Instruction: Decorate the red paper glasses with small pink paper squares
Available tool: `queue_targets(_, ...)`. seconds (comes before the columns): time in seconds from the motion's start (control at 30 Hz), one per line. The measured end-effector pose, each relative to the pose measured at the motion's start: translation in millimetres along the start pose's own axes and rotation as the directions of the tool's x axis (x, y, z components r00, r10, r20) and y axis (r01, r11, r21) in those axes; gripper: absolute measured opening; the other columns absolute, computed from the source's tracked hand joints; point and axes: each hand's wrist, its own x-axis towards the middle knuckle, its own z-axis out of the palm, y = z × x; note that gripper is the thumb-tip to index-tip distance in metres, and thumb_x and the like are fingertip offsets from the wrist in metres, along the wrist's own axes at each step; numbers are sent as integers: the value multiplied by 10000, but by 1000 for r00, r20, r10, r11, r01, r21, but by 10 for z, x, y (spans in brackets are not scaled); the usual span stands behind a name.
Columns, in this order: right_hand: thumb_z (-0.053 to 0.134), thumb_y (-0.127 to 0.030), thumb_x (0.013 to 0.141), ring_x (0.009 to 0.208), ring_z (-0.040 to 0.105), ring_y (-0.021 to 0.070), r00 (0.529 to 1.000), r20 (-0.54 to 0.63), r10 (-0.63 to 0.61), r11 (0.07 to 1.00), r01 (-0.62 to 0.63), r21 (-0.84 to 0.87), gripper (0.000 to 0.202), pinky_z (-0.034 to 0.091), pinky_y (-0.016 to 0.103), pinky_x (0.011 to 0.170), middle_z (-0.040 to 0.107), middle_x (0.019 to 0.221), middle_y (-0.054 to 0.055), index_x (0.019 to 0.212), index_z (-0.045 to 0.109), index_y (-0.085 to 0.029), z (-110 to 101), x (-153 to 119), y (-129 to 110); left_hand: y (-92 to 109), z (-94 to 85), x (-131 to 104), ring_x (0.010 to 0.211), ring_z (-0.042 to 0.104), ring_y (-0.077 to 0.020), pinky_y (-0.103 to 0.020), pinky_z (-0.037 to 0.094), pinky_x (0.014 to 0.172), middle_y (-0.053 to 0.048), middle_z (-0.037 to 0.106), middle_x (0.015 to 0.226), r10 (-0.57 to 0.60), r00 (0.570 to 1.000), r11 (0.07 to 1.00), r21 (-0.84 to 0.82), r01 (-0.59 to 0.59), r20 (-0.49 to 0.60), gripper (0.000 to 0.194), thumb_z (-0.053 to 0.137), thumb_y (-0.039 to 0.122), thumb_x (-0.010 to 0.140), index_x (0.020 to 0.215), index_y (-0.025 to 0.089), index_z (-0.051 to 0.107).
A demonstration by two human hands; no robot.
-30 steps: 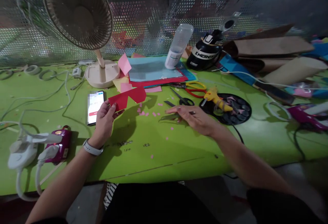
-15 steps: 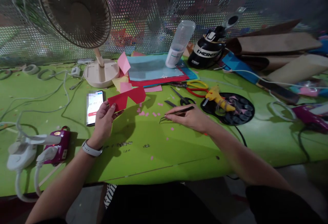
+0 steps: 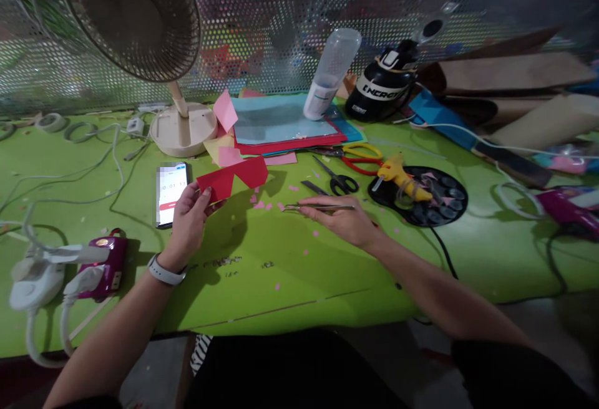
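Right now, from my end, I see the red paper held up above the green table point(image 3: 304, 293), in front of the stacked paper sheets point(image 3: 276, 119) and to the right of the phone point(image 3: 172, 194). The red paper point(image 3: 221, 183) is bright and smooth, with straight edges, and a pointed notch in its lower edge sets off a broad left part from a slanting right part. My left hand point(image 3: 189, 214) has its thumb pressed on the front near the lower left corner, the fingers behind, clamped together on it. My right hand point(image 3: 345, 221) has thumb and fingers closed around slim metal tweezers point(image 3: 339, 207), their tips pointing left, close to the small pink scraps point(image 3: 260, 206). I can't tell whether those tips meet or touch a scrap. Just beyond that hand lie black-handled scissors point(image 3: 344, 184).
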Motion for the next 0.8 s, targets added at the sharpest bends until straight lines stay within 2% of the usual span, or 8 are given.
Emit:
queue_targets(0.1,673,-399,849,744,737,206,1000,-11,-8,1000,8,-11,234,614,326,650,782,890,47,937,785,-215,10,-4,8,3,4,-5,956,701,-185,-406,596,886,-34,712,1068,0,1000,1000,-6,0,7,238,691,323,843,1061,243,640)
queue_targets(0.3,670,-402,853,673,721,183,997,-72,-29,999,30,18,236,599,302,554,783,884,35,949,778,-215,45,-22,2,5,14,-10,939,704,-184,-392,601,866,-26,714,1064,-1,1000,1000,-2,1,-16,257,703,339,825,1058,251,637)
queue_targets(0.43,669,-372,857,677,727,182,995,-65,-72,997,73,12,215,602,296,564,784,872,39,945,776,-208,51,-15,-13,-4,1,-8,939,704,-181,-396,601,865,-22,710,1067,0,1000,1000,-1,0,-2,240,690,335,841,1063,261,637)
queue_targets(0.57,665,-348,862,736,741,197,991,-62,-120,993,121,12,195,621,318,644,784,881,44,939,775,-206,63,-19,-24,7,-2,-13,972,697,-184,-392,597,878,-28,705,1098,-3,1000,1000,5,3,12,247,684,338,847,1073,254,632)
queue_targets(0.8,673,-383,849,713,742,208,995,-84,-60,998,63,32,224,624,326,626,783,854,53,905,775,-191,82,-30,16,42,45,-41,933,697,-162,-360,598,859,-32,705,1090,-19,1000,1000,-7,19,-10,250,694,326,837,1059,233,630)
